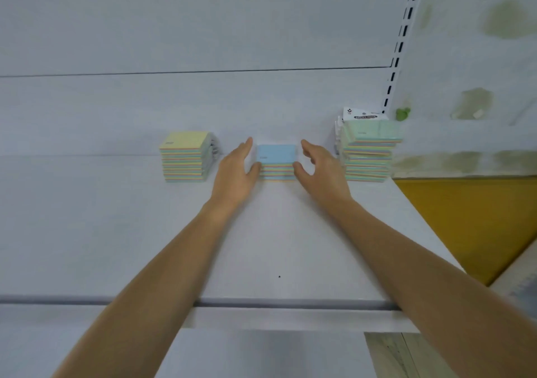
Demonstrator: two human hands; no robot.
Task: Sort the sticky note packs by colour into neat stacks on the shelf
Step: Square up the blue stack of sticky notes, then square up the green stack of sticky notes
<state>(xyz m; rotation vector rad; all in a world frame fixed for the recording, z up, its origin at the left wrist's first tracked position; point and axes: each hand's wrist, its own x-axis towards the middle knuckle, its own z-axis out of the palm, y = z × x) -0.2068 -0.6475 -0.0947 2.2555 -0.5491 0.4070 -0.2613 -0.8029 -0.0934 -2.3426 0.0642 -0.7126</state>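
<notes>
Stacks on white shelf: yellow-topped, green-topped, and low blue-topped stack between, flanked by half-open left hand and right hand, thumbs touching its sides.

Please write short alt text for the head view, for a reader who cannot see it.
Two bare hands, left hand and right hand, flank a short blue-topped stack of sticky note packs on a white shelf. A taller yellow-topped stack stands to its left and a green-topped stack to its right.
</notes>
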